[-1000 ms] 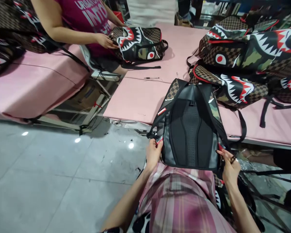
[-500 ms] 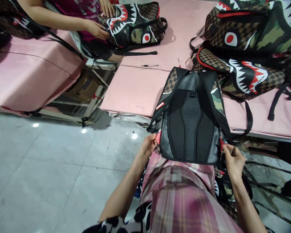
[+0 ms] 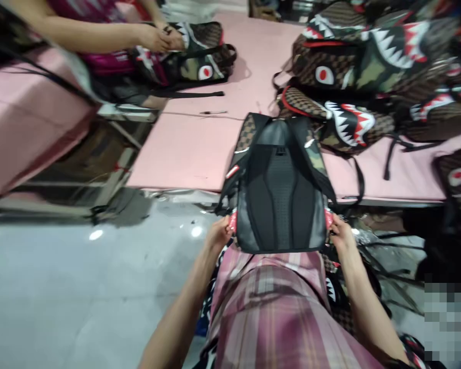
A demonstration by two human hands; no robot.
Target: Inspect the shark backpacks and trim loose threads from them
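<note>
A backpack (image 3: 282, 200) with a black padded back panel and checkered and camouflage sides faces me, its top over the pink table's edge and its bottom against my plaid apron (image 3: 272, 312). On its lower left side, my left hand (image 3: 219, 233) pinches a red side piece (image 3: 233, 221). My right hand (image 3: 341, 233) grips the matching red piece (image 3: 328, 219) on the lower right side. The shoulder straps hang down along both sides of the panel.
The pink table (image 3: 184, 148) holds a pen (image 3: 213, 112) and several shark-print backpacks (image 3: 349, 123) at the right. Across it at the upper left, a person's hands (image 3: 163, 40) rest on another backpack (image 3: 200, 61). More bags lie below the table at my right.
The view has swung to the right, so the table and bags appear further left. My hands still hold the backpack's sides. The other person's hands have come together over their bag.
</note>
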